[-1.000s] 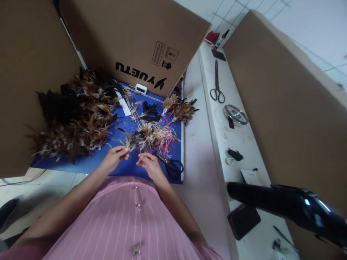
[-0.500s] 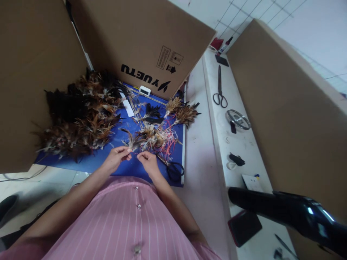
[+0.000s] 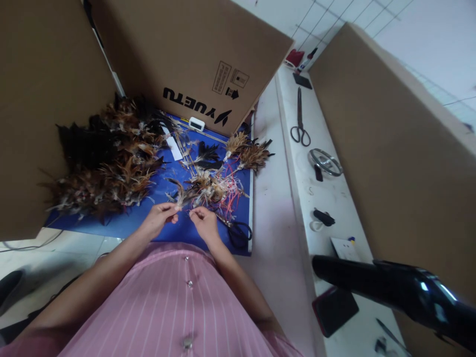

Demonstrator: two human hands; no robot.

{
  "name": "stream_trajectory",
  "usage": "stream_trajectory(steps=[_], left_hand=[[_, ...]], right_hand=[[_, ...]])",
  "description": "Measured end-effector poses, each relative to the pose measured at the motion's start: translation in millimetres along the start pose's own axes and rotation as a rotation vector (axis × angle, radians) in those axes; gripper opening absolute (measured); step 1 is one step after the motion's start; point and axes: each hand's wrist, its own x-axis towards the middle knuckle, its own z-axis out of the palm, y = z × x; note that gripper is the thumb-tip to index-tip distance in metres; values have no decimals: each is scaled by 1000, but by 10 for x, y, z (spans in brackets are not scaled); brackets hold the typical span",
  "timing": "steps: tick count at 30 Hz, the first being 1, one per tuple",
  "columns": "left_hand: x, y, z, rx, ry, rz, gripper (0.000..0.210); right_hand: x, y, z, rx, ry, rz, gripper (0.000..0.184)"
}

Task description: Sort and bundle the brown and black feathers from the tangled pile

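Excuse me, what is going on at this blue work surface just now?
A person in a pink striped shirt pinches a small feather bunch in the left hand. The right hand is just beside it, closed in a pinch; any fine strand there is too small to make out. A large feather pile lies on the left, and black-handled scissors lie beside the right hand.

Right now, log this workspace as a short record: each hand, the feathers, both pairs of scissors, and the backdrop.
Left hand: pinching a small feather bunch
Right hand: fingertips together; anything held is too small to tell
Main pile: large feather pile, left side of the blue surface
Near scissors: on the blue surface, beside the right hand
Far scissors: on the white ledge
Backdrop: cardboard printed YUETU
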Motion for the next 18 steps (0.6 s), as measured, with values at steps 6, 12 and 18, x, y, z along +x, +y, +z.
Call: stream_trajectory(steps=[6,12,18], left_hand=[[9,0,62,6,3,-27,32],[17,-23,101,-38,30,-61,36],[40,-38,91,-43,64,-53,33]], right_hand=[[-14,-6,5,-4,9,-19,16],[-22,-8,1,1,22,-28,17],[-24,-15,-22,17,33,-23,18]])
